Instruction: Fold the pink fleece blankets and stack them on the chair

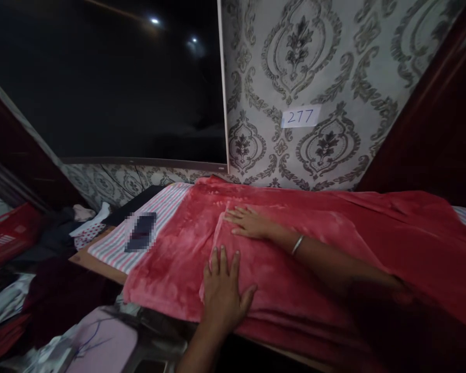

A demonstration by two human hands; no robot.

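A plush red fabric [171,269] is spread over the table, with a folded pinkish-red layer [310,228] lying on top of it. My left hand [223,290] rests palm down near the folded layer's left front edge, fingers spread. Farther back, my right hand [250,221] lies flat on the same layer close to its upper left corner, the arm reaching in from the right with a bangle at the wrist. Neither hand grips anything. Under the red fabric, a striped cloth [174,199] shows at the left.
A blurred-out dark rectangular item [140,233] lies on the striped cloth. Behind the table are a large dark television [112,83] and a patterned wall with a paper label [301,116] reading 277. Clothes [66,290] are heaped at the left, beside a pale pink object [104,339].
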